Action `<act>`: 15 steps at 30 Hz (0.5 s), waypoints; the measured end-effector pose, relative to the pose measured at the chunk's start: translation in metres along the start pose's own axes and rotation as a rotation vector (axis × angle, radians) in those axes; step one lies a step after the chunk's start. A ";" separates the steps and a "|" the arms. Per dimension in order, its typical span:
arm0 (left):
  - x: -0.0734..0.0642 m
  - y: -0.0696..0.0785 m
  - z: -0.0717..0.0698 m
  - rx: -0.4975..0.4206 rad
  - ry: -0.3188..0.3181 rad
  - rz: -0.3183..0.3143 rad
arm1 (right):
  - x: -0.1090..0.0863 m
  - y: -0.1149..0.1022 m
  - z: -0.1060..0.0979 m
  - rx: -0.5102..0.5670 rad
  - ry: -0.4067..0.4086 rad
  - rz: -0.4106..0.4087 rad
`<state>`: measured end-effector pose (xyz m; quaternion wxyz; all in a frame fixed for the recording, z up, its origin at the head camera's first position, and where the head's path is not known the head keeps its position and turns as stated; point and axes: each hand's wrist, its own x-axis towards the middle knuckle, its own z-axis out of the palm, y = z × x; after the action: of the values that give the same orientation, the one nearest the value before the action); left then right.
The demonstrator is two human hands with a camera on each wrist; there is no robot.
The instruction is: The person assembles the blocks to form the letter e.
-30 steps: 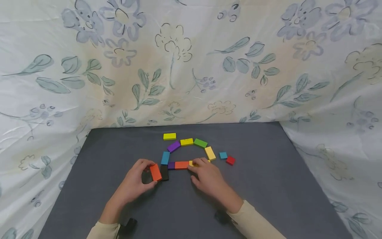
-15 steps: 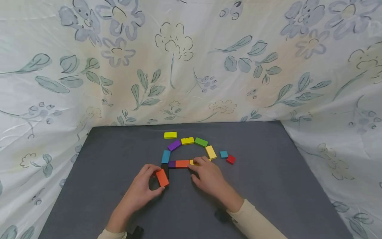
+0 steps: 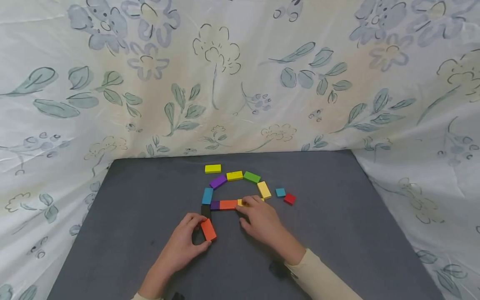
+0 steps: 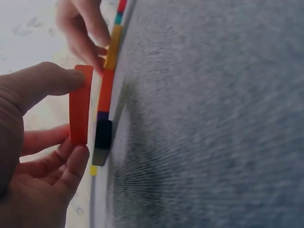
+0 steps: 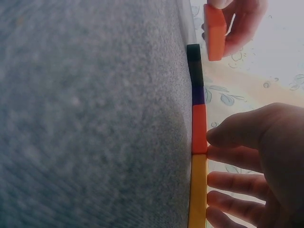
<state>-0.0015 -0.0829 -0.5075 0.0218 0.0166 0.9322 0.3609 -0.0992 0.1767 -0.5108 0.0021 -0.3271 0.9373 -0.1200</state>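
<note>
My left hand [image 3: 181, 241] pinches an orange block [image 3: 208, 230] between thumb and fingers. In both wrist views this block is held up off the grey table. From the head view it overlaps the near end of a black block [image 3: 206, 211]. To the right of the black block runs a straight row: a short purple block [image 3: 215, 205], a red-orange block [image 3: 228, 204] and an amber block [image 5: 198, 190]. The fingers of my right hand [image 3: 264, 227] rest on the row around the red-orange and amber blocks, partly hiding the amber one.
A blue block [image 3: 207, 196], a long purple block [image 3: 218, 181], a yellow block [image 3: 234, 176], a green block [image 3: 252, 177] and a pale yellow block [image 3: 264, 190] arch behind the row. Apart lie another yellow block [image 3: 213, 168], a small blue block [image 3: 280, 192] and a red block [image 3: 289, 199].
My left hand has carried the orange block rightward and toward me, from beside the black block to its near end. My right hand has stayed in place on the row.
</note>
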 end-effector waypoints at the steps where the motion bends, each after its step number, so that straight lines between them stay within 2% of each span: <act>1: 0.000 0.000 0.001 0.004 -0.003 -0.008 | 0.000 0.000 0.000 -0.002 -0.001 0.001; 5: 0.000 0.000 0.004 0.019 -0.018 -0.030 | 0.000 0.000 0.001 -0.003 0.004 -0.005; 15: -0.001 0.002 0.010 0.074 -0.015 -0.028 | 0.000 -0.003 -0.003 0.000 -0.010 0.013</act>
<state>0.0000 -0.0750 -0.5131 0.0330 0.0070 0.9449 0.3255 -0.0975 0.1758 -0.5073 0.0075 -0.3215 0.9395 -0.1184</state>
